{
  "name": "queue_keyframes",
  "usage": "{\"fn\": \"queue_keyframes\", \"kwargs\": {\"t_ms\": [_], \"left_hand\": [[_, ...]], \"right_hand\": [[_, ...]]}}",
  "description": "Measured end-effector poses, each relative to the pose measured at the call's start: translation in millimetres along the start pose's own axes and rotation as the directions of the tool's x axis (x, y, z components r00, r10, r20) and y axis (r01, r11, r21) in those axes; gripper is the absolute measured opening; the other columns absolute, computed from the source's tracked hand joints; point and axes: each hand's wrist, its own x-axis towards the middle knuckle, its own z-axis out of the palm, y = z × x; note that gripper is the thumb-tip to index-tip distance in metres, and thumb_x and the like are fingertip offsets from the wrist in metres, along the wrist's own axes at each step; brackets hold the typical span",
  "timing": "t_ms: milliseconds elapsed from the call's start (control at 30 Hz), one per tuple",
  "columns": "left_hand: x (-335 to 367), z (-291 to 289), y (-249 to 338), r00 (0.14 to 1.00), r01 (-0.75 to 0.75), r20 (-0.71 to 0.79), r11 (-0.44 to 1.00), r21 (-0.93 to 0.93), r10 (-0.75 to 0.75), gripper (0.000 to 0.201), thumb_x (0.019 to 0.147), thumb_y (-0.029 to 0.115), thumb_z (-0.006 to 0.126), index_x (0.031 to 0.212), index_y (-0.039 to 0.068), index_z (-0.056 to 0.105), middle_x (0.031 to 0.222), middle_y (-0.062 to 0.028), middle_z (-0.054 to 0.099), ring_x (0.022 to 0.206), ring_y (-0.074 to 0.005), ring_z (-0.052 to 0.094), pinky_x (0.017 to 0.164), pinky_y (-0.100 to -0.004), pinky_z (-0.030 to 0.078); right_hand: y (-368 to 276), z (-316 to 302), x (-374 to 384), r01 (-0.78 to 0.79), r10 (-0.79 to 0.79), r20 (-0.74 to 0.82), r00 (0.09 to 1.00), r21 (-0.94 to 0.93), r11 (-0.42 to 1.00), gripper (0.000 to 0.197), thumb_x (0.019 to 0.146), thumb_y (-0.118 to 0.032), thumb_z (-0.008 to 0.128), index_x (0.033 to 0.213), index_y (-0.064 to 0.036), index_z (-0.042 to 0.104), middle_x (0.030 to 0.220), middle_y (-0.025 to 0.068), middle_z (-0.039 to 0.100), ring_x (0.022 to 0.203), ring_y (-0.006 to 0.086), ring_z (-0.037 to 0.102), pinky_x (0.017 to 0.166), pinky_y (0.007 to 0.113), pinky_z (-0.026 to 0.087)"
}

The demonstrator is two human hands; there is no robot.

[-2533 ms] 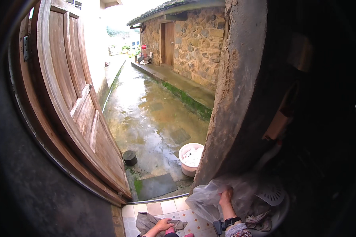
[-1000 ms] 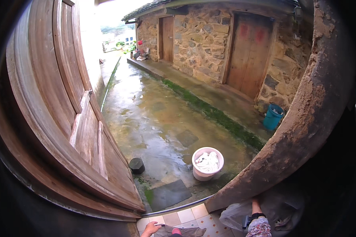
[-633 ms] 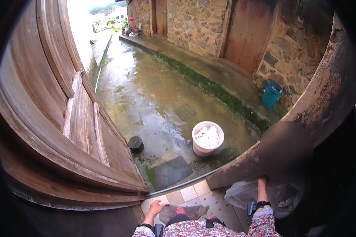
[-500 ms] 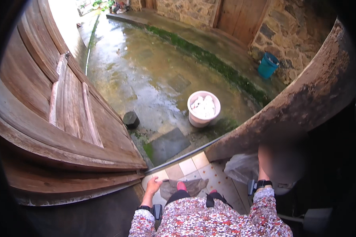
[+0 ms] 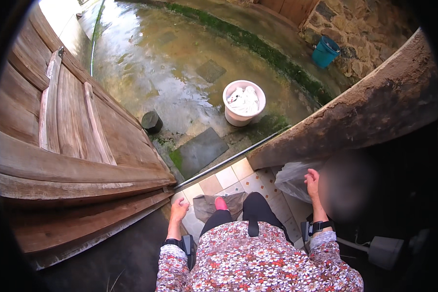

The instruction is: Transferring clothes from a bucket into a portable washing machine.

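My left hand [image 5: 179, 210] hangs at my left side over the tiles, close to the open wooden door, with its fingers loosely apart and nothing in them. My right hand [image 5: 313, 182] is raised beside a crumpled clear plastic bag [image 5: 293, 181]; its fingers are partly bent and apart, and it holds nothing. Ahead, beyond the doorsill, a pale pink bucket [image 5: 237, 118] stands upright on the wet ground, filled with white cloth [image 5: 245, 100]. Neither hand touches it. A grey-brown cloth [image 5: 207, 209] lies on the tiles under my pink shoe [image 5: 221, 203].
The wooden door [image 5: 78, 121] stands open on the left, and a rough wall [image 5: 345, 117] borders the doorway on the right. Outside are a dark block [image 5: 152, 122], a flat stone slab [image 5: 198, 152], a mossy step edge [image 5: 258, 47] and a blue-green bucket [image 5: 325, 52].
I have moved forward toward the sill, with one leg now stepping ahead. My right hand has swung from the dark, blurred area to beside the plastic bag. The left hand stays low.
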Motion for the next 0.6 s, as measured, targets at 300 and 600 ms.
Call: {"fn": "queue_keyframes", "kwargs": {"t_ms": [300, 600], "left_hand": [[25, 15, 58, 0.996, -0.085, -0.018, 0.993, -0.083, 0.084, 0.049, 0.071, 0.018, 0.061, 0.114, 0.000, 0.045, 0.075, -0.0061, 0.058, 0.064, -0.0113, 0.054, 0.056, -0.0239, 0.042], [72, 1, 110, 0.996, 0.048, -0.075, 0.998, -0.029, -0.050, 0.047, 0.074, 0.014, 0.058, 0.116, 0.000, 0.043, 0.079, -0.0077, 0.059, 0.066, -0.0116, 0.054, 0.053, -0.0227, 0.042]], "right_hand": [[5, 33, -7, 0.019, 0.005, 0.245, 0.970, -0.092, 0.996, 0.025, 0.073, -0.008, 0.050, 0.096, 0.0001, 0.057, 0.071, 0.0089, 0.061, 0.060, 0.0115, 0.057, 0.058, 0.025, 0.046], [-6, 65, 36, -0.130, 0.149, 0.355, 0.923, -0.076, 0.989, 0.025, 0.074, -0.005, 0.051, 0.098, 0.0017, 0.055, 0.074, 0.0069, 0.060, 0.059, 0.0106, 0.055, 0.055, 0.022, 0.045]]}}
